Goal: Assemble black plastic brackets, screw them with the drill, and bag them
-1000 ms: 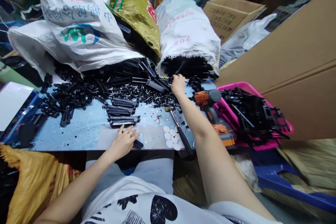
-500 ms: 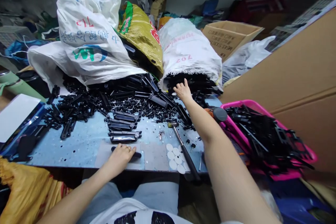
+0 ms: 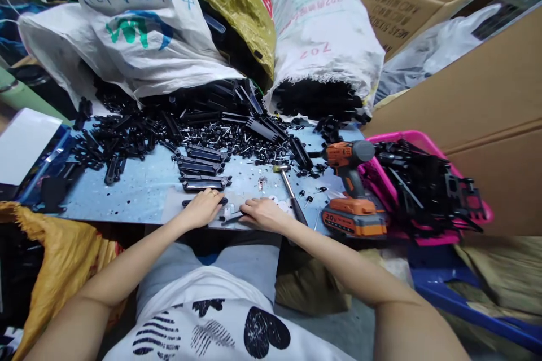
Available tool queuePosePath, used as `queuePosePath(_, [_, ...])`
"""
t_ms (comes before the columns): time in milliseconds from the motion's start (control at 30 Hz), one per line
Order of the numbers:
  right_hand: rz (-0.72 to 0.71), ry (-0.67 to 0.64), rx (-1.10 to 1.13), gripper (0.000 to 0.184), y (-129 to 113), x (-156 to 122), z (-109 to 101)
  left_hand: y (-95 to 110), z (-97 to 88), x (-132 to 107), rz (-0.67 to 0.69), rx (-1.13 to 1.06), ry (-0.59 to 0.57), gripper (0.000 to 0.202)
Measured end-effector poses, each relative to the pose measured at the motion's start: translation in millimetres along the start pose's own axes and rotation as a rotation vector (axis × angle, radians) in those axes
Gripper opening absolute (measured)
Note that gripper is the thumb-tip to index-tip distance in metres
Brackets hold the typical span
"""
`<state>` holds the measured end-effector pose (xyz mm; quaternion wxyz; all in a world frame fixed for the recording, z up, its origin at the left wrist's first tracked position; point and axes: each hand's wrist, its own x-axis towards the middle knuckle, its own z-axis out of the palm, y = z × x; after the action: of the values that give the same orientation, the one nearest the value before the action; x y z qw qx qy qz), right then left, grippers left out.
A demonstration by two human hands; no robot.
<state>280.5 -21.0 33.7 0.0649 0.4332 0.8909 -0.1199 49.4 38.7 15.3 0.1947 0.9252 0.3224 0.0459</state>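
My left hand (image 3: pixel 202 208) rests near the front edge of the blue table (image 3: pixel 139 194), fingers curled over a long black plastic part (image 3: pixel 188 202) lying on a grey mat. My right hand (image 3: pixel 263 213) is close beside it, pinching a thin black piece (image 3: pixel 232 218) that points towards the left hand. Three assembled black parts (image 3: pixel 203 168) lie stacked in a row just behind my hands. White round pads (image 3: pixel 275 201) peek out behind the right hand.
A hammer (image 3: pixel 290 192) and an orange cordless drill (image 3: pixel 350 189) lie right of my hands. A pink basket (image 3: pixel 427 186) of black parts stands further right. Loose black parts and screws (image 3: pixel 203 130) spill from white sacks (image 3: pixel 322 39) behind. Cardboard (image 3: pixel 474 90) leans at right.
My right hand has come back from the open sack at the far side to the table's front edge beside my left hand, now holding a thin black piece. The camera tilted down.
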Motion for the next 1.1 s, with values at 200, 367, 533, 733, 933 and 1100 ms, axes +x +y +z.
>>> queuePosePath(200, [0.112,0.043,0.009,0.039,-8,2,13,11,-6.4,-1,-0.028,0.047,0.002,0.057])
queuePosePath(367, [0.154,0.109,-0.076,0.040,-23,-2,6,12,-2.5,-7,-0.027,0.067,0.043,0.059])
queuePosePath(533, [0.170,0.147,-0.135,0.038,-35,-5,-3,6,0.1,-11,-0.017,0.007,0.110,0.061])
queuePosePath(733, [0.092,0.178,-0.176,0.035,-34,1,-24,-1,-1.5,-14,-0.001,-0.063,0.256,0.061])
queuePosePath(933, [0.037,0.095,-0.165,0.036,-26,10,-43,-5,-1.6,-15,-0.005,-0.098,0.260,0.062])
queuePosePath(1100, [-0.050,0.125,-0.226,0.033,-25,13,-41,0,6.9,-19,0.025,-0.078,0.337,0.042])
